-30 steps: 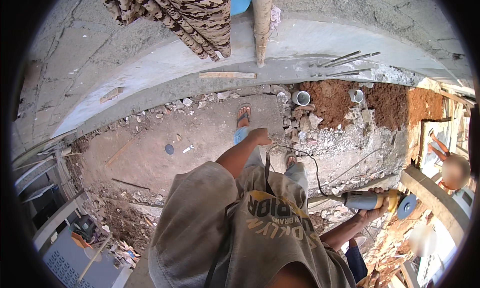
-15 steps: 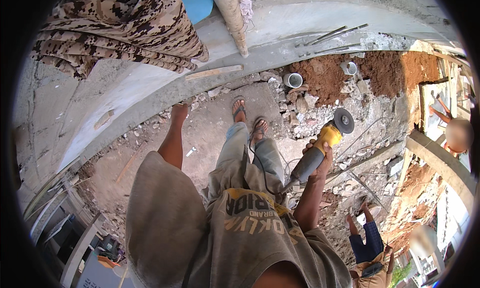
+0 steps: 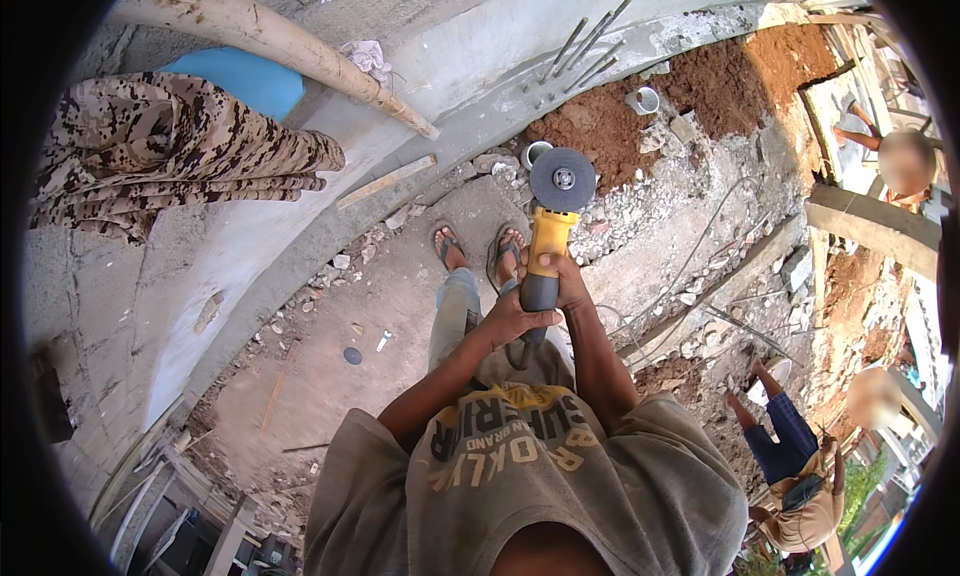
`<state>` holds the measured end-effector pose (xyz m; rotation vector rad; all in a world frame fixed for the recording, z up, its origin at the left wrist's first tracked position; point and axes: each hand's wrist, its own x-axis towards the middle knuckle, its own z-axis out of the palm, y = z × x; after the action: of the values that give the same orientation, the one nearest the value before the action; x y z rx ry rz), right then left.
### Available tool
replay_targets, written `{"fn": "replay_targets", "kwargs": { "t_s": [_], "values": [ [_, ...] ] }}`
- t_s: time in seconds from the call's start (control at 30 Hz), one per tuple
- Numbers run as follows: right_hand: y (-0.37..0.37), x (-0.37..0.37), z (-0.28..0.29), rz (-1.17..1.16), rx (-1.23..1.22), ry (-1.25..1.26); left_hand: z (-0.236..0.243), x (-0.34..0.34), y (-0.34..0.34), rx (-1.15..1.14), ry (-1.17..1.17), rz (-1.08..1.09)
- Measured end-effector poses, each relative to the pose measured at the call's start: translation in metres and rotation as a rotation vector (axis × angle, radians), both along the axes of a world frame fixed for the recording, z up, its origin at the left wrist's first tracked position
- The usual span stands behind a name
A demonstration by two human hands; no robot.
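Observation:
A yellow and black angle grinder (image 3: pixel 549 239) is held upright in front of my body, its dark round disc (image 3: pixel 547 184) at the far end. My right hand (image 3: pixel 568 279) wraps round the yellow body from the right. Lower down, my left hand (image 3: pixel 514 319) closes on the black rear grip. The disc touches nothing that I can see. Part of the dark power cord shows beside my right foot and below the grip. On the ground to my left lie a dark disc (image 3: pixel 353 356) and a small silver tool (image 3: pixel 384 340), perhaps a spanner.
A pale wall (image 3: pixel 400 106) curves across the front, with steel rods (image 3: pixel 590 44) sticking out. A camouflage cloth (image 3: pixel 170 161) and a pole (image 3: pixel 300 56) lie over it. Rubble and a wooden beam (image 3: pixel 720 288) are on the right. Another person (image 3: pixel 795 466) stands lower right.
My left hand has come in from the left and taken hold of the grinder's rear grip. The grinder has swung left to the middle and points forward. The view has turned.

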<state>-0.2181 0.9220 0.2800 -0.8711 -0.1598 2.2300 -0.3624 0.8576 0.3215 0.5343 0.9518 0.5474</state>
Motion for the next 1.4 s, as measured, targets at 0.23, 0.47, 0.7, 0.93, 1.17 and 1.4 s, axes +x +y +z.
{"fn": "replay_targets", "kwargs": {
  "t_s": [0.23, 0.47, 0.7, 0.93, 1.17, 1.4],
  "values": [
    [0.004, -0.036, 0.045, 0.006, 0.412, -0.517, 0.003, -0.009, -0.018, 0.213, 0.213, 0.194],
    [-0.008, -0.077, 0.049, 0.093, 0.174, -0.443, 0.003, -0.073, -0.029, 0.254, 0.106, 0.052],
    [-0.065, -0.123, -0.107, 0.065, -0.250, -0.533, -0.184, -0.204, -0.040, -0.110, 0.090, -0.468],
    [-0.135, -0.142, -0.266, 0.208, -0.437, -0.404, -0.421, -0.360, -0.030, -0.116, 1.346, -0.095],
    [-0.154, -0.173, -0.332, 0.268, -0.603, -0.191, -0.585, -0.445, 0.026, 0.247, 1.816, -0.083],
    [-0.147, -0.190, -0.334, 0.319, -0.551, -0.216, -0.600, -0.448, 0.004, 0.426, 1.831, -0.297]
  ]
}}
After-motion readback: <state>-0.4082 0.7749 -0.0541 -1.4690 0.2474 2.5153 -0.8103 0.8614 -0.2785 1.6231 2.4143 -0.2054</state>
